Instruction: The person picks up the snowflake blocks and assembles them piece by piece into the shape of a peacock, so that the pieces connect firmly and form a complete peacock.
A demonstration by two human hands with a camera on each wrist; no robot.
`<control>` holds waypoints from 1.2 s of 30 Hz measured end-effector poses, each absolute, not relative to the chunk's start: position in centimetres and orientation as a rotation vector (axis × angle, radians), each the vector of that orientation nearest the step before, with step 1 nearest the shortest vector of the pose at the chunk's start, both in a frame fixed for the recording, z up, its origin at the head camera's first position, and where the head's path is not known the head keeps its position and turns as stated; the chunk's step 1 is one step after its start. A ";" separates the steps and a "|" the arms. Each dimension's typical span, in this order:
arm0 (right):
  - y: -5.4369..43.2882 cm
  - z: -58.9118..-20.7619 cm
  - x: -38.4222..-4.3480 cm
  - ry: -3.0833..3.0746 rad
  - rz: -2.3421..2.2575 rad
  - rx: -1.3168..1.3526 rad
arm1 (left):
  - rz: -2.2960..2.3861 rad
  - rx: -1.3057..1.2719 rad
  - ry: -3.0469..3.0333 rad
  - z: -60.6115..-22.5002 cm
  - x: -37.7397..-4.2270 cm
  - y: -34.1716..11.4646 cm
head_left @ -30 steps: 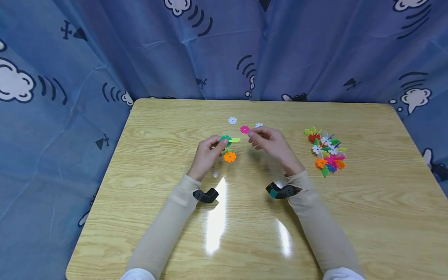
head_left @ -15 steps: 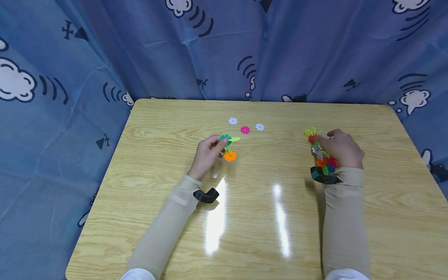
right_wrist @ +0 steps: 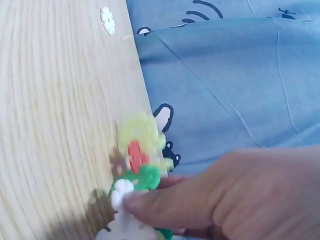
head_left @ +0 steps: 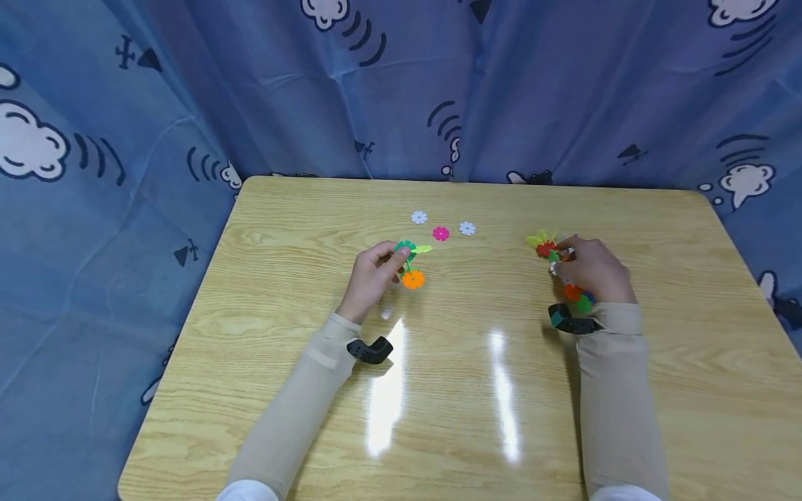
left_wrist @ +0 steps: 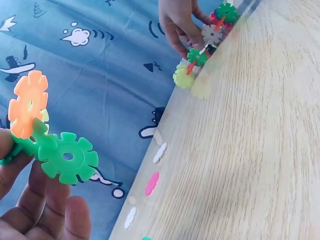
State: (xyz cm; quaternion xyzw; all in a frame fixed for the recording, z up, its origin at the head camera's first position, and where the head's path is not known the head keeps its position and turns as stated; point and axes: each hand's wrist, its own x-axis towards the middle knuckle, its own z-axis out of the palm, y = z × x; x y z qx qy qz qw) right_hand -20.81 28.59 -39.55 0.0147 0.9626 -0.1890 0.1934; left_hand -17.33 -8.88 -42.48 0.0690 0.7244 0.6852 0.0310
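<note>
My left hand (head_left: pixel 371 280) pinches a small build of joined plastic snowflake discs. A green disc (left_wrist: pixel 52 157) and an orange disc (left_wrist: pixel 26 112) show clearly in the left wrist view; a yellow-green disc (head_left: pixel 424 249) juts out edge-on. On the right, my right hand (head_left: pixel 598 271) grips a larger cluster of joined snowflake discs, its thumb pressing by a white disc (right_wrist: pixel 121 192). A yellow disc (right_wrist: pixel 137 132), a red disc (head_left: pixel 546 249) and green discs stick out past the fingers. The hand covers much of the cluster.
Two white discs (head_left: pixel 419 217) and a pink disc (head_left: pixel 441 234) lie loose on the wooden table (head_left: pixel 301 390), beyond the left hand. A blue patterned curtain (head_left: pixel 401 90) hangs along the table's back edge. Light glares off the tabletop.
My right hand has gone from beside the pink disc over to the cluster on the right. The cluster has since shifted slightly left with it. My left hand stays put.
</note>
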 end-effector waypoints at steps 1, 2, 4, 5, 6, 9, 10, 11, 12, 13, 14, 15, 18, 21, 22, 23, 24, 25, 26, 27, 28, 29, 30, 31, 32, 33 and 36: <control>28.5 -39.7 -20.8 2.701 -0.534 0.001 | 2.108 0.208 2.231 -42.5 -17.3 -8.9; 28.4 -39.9 -20.8 2.701 -0.534 -0.028 | 2.106 0.202 2.229 -42.5 -17.2 -8.9; 28.1 -40.2 -20.7 2.700 -0.536 -0.075 | 2.102 0.196 2.229 -42.6 -17.1 -9.0; 28.1 -40.3 -20.7 2.702 -0.534 -0.093 | 2.101 0.197 2.231 -42.6 -17.1 -9.0; 28.0 -40.4 -20.7 2.706 -0.545 -0.108 | 2.100 0.200 2.237 -42.6 -17.1 -9.0; 27.8 -40.3 -20.7 2.744 -0.612 -0.114 | 2.109 0.223 2.248 -42.5 -17.1 -9.0; 27.8 -40.2 -20.7 2.760 -0.632 -0.097 | 2.111 0.232 2.252 -42.4 -17.1 -9.0; 27.8 -40.1 -20.6 2.770 -0.647 -0.080 | 2.115 0.237 2.252 -42.4 -17.1 -9.0; 27.7 -39.9 -20.6 2.772 -0.651 -0.064 | 2.118 0.240 2.251 -42.4 -17.2 -9.0; 27.8 -39.8 -20.5 2.769 -0.643 -0.037 | 2.119 0.241 2.250 -42.3 -17.2 -9.0; 27.8 -39.6 -20.5 2.765 -0.621 -0.012 | 2.120 0.243 2.249 -42.3 -17.2 -9.0; 27.7 -39.5 -20.5 2.754 -0.600 0.012 | 2.121 0.246 2.246 -42.4 -17.2 -9.0; 27.6 -39.6 -20.6 2.716 -0.530 0.018 | 2.124 0.243 2.236 -42.4 -17.2 -9.0; 27.5 -39.9 -20.8 2.717 -0.515 0.006 | 2.127 0.243 2.224 -42.3 -17.2 -9.0; 27.5 -39.9 -20.8 2.717 -0.515 0.001 | 2.127 0.242 2.223 -42.3 -17.2 -9.0; 27.5 -39.9 -20.8 2.716 -0.516 -0.003 | 2.128 0.243 2.222 -42.3 -17.2 -9.0; 27.5 -39.9 -20.9 2.713 -0.519 -0.002 | 2.127 0.242 2.223 -42.3 -17.2 -8.9; 27.5 -39.9 -20.9 2.708 -0.530 -0.004 | 2.125 0.241 2.222 -42.2 -17.2 -8.9; 27.5 -39.9 -21.0 2.701 -0.537 -0.006 | 2.124 0.239 2.221 -42.2 -17.2 -8.9; 27.5 -39.9 -21.0 2.695 -0.538 -0.010 | 2.124 0.237 2.221 -42.2 -17.2 -8.9; 27.4 -39.9 -21.1 2.691 -0.535 -0.011 | 2.125 0.234 2.220 -42.2 -17.2 -8.9; 27.4 -39.9 -21.2 2.691 -0.527 -0.013 | 2.126 0.234 2.217 -42.3 -17.2 -8.9; 27.4 -40.0 -21.2 2.690 -0.520 -0.010 | 2.129 0.235 2.214 -42.3 -17.2 -8.9; 27.3 -40.0 -21.3 2.693 -0.510 -0.008 | 2.131 0.236 2.212 -42.3 -17.2 -8.9; 27.3 -40.0 -21.3 2.693 -0.500 0.000 | 2.132 0.238 2.212 -42.3 -17.3 -8.9; 27.2 -40.0 -21.2 2.695 -0.488 0.005 | 2.133 0.240 2.212 -42.4 -17.3 -8.9; 27.0 -39.9 -21.1 2.702 -0.472 0.024 | 2.131 0.241 2.214 -42.3 -17.3 -8.8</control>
